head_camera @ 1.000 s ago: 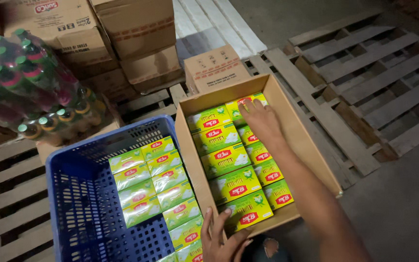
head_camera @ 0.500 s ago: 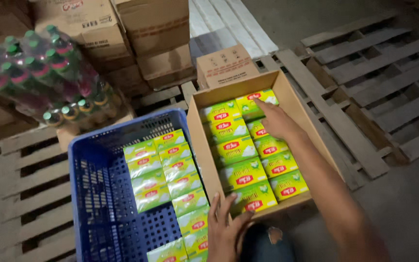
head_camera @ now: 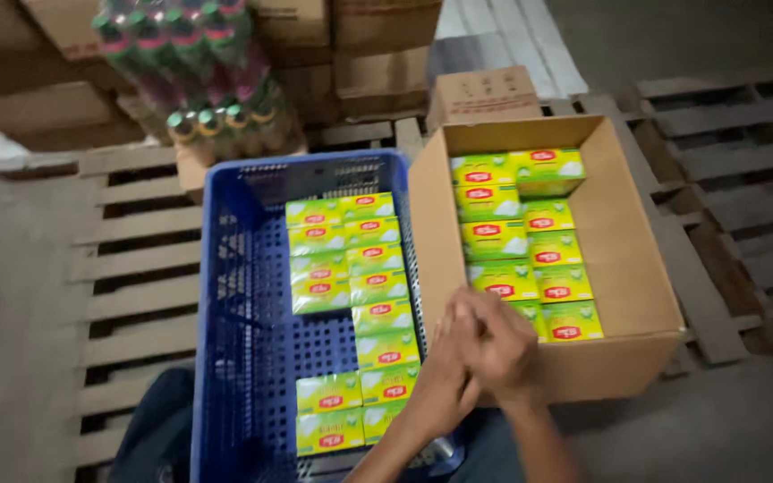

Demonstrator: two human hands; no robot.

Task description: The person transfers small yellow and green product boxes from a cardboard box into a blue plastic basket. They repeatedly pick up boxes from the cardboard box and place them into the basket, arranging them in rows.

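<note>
Hands meet at near edge of cardboard carton (head_camera: 637, 268), between it & blue crate (head_camera: 225, 295).
Right hand (head_camera: 498, 344) lies over left hand (head_camera: 445, 385), fingers curled together; can't tell if they grip anything. Green-yellow small boxes (head_camera: 507, 237) sit in rows inside carton, more of them (head_camera: 351, 268) lined up in crate. Prob. light, stiff card w/ slick film wrap, crushable at corners; best pinched across the long sides, thumb opp. fingers. Shrink-wrapped bottles (head_camera: 199, 63) on pallet behind.
</note>
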